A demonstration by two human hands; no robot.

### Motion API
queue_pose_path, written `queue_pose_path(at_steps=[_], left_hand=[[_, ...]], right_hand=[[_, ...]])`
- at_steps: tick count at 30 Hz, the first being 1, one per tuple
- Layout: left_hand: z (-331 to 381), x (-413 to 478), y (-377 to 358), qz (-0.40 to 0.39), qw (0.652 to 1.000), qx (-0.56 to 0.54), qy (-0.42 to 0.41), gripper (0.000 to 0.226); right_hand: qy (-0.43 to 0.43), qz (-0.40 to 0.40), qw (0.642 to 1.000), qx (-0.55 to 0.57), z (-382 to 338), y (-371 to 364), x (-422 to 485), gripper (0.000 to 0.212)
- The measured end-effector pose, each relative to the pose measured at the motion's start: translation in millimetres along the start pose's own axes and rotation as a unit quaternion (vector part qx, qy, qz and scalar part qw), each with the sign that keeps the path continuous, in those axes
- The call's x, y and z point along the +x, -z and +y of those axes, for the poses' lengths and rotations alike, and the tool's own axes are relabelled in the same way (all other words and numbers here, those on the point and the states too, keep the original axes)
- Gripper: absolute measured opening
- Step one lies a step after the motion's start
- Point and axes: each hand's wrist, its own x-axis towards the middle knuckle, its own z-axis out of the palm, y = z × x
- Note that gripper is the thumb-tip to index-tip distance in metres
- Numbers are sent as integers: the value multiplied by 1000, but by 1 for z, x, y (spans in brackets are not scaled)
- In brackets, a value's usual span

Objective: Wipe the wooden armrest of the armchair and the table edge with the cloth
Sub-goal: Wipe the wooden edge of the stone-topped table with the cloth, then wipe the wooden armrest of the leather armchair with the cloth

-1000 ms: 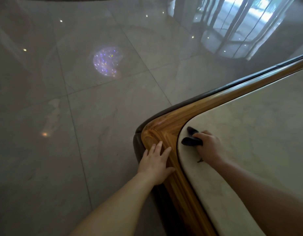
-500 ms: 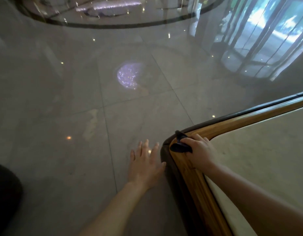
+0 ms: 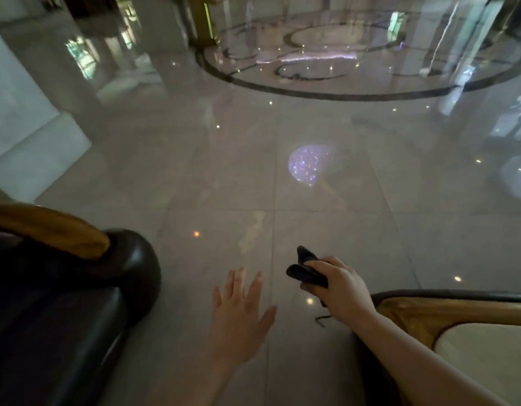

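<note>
My right hand (image 3: 339,285) is shut on a dark cloth (image 3: 304,269) and hangs over the floor, just left of the table corner. The table edge (image 3: 423,316) is a curved wooden band with a dark rim around a pale stone top, at the lower right. My left hand (image 3: 238,315) floats over the floor with fingers spread, holding nothing. At the lower left stands the dark leather armchair (image 3: 86,303), whose wooden armrest (image 3: 45,227) runs along its top. Both hands are between the chair and the table, touching neither.
Glossy stone floor (image 3: 253,171) with light reflections spreads ahead. A dark inlaid ring pattern (image 3: 326,80) lies far off. A white pillar base (image 3: 25,124) stands at the left.
The view swung left and up, bringing the armchair into sight. My right hand with the cloth left the table corner, and my left hand came off the wooden edge earlier.
</note>
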Motion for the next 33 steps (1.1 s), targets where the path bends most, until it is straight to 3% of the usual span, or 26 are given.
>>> queue_pose_path(at_steps=[9, 15, 25, 33], left_hand=[[-79, -52, 83, 32, 990, 2, 135, 72], [-135, -92, 112, 50, 976, 0, 213, 73], [-253, -129, 131, 77, 957, -1, 279, 76], [-378, -118, 140, 58, 953, 4, 296, 77]], right_hand=[[79, -66, 991, 87, -117, -4, 24, 39], [162, -115, 977, 73, -187, -20, 35, 34], [223, -172, 957, 73, -303, -89, 68, 24], [249, -179, 951, 31, -409, -168, 118, 29]])
